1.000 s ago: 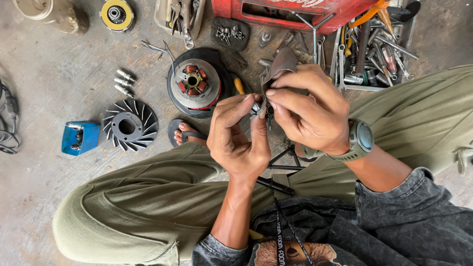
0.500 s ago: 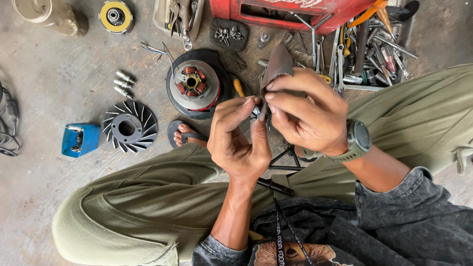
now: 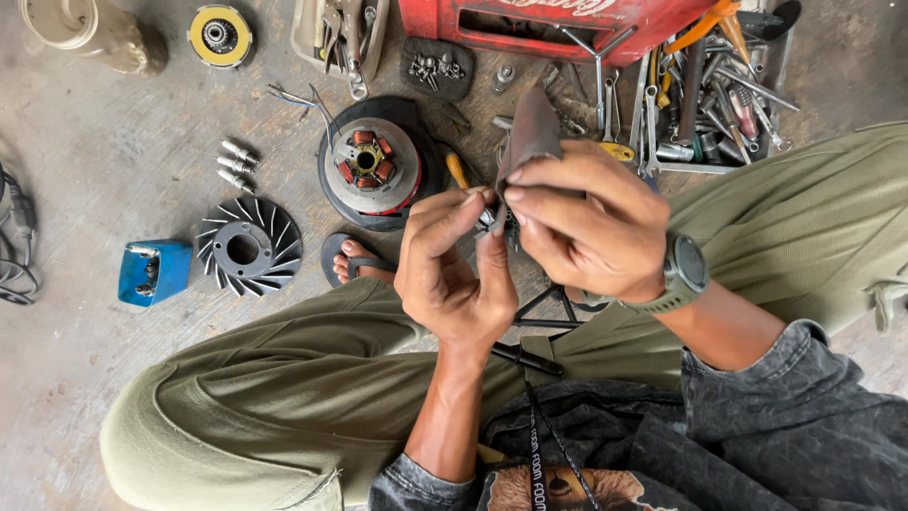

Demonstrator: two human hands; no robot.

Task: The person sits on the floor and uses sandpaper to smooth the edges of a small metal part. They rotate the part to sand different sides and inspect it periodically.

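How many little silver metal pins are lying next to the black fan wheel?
3 small silver metal pins lie side by side on the concrete floor, just above the black finned fan wheel. More may hide among the tools.

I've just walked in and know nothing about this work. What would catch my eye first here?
Centre frame, the person's left hand and right hand meet over a small dark metal part, the right also pinching a brownish abrasive sheet. On the concrete floor beyond lie a round engine stator with copper coils and a black finned fan wheel, with a red toolbox at the top.
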